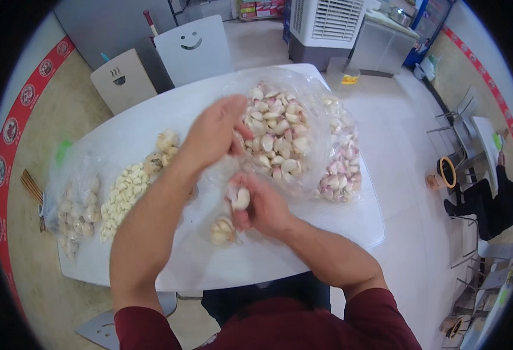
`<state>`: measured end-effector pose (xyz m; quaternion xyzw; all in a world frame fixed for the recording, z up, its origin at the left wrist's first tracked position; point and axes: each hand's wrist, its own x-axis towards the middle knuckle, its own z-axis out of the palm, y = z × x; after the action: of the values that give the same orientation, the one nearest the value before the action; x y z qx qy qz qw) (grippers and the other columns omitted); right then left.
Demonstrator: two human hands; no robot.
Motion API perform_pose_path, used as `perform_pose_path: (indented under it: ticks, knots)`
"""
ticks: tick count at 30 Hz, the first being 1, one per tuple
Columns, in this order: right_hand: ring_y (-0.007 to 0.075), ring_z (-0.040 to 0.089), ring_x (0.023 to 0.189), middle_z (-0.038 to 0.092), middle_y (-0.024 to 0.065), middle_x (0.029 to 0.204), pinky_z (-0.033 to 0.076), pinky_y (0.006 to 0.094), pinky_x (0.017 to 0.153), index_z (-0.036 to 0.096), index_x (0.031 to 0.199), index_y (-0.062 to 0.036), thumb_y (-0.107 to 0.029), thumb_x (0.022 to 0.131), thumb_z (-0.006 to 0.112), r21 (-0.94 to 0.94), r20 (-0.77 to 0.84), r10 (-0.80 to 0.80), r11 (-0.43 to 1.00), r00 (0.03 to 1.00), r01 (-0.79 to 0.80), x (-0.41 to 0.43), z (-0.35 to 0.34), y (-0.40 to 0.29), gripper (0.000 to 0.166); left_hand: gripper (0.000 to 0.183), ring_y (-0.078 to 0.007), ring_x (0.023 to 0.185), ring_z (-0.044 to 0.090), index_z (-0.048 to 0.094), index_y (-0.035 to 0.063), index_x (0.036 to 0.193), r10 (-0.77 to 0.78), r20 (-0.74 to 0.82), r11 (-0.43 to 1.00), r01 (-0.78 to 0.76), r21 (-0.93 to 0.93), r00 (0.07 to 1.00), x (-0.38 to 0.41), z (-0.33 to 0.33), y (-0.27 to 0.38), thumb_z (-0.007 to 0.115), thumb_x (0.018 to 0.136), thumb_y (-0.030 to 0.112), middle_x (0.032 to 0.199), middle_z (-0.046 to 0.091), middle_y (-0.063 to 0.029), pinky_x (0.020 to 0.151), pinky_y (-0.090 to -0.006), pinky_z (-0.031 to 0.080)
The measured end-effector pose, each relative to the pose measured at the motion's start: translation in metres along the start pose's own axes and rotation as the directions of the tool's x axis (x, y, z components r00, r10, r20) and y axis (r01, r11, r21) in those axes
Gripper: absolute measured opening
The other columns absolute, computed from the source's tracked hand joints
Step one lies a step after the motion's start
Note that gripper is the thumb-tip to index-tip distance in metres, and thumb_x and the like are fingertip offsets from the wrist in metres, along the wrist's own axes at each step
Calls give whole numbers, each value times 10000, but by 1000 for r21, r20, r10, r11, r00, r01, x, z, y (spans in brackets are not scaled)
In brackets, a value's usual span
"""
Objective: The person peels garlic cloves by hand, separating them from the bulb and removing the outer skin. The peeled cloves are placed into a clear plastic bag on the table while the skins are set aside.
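My right hand (pixel 261 203) grips a piece of garlic (pixel 241 199) between thumb and fingers, over the near middle of the white table (pixel 256 262). Just below and left of it a partly broken garlic bulb (pixel 222 231) rests on the table. My left hand (pixel 219 131) reaches over the left rim of an open clear plastic bag (pixel 315 162) filled with unpeeled garlic cloves (pixel 278 127); its fingers are blurred, and whether they hold anything cannot be told. Left of my left forearm lie a pile of peeled cloves (pixel 125 192) and several whole garlic bulbs (pixel 167 140), partly covered by the arm.
A second clear bag of garlic cloves (pixel 342 175) stands at the table's right side. A bag of bulbs (pixel 79 210) lies at the left end. Chairs (pixel 195 50) and an air cooler (pixel 326 26) stand beyond the table. A seated person (pixel 495 205) is far right.
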<state>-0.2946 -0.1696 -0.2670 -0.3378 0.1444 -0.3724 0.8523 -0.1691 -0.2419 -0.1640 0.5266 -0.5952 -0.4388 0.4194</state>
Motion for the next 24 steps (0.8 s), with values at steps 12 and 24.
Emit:
perform_pose_path:
  ticks: [12, 24]
  knots:
    - [99, 589, 784, 569, 38, 850, 506, 228, 603, 575, 1114, 7, -89, 964, 471, -381, -70, -286, 893, 956, 239, 1, 10, 13, 206, 235, -58, 720, 530, 572, 14, 1075, 133, -188, 981, -157, -115, 973, -117, -12, -81, 638, 861, 84, 857, 601, -14, 618, -214, 447]
    - [72, 551, 692, 571, -3, 803, 454, 211, 577, 645, 971, 10, -178, 941, 562, -410, -309, -191, 911, 932, 51, -1, -2, 14, 207, 280, -83, 830, 576, 554, 9, 1095, 73, -88, 956, -95, -277, 993, -110, -2, -109, 665, 841, 48, 953, 613, -38, 722, -237, 484]
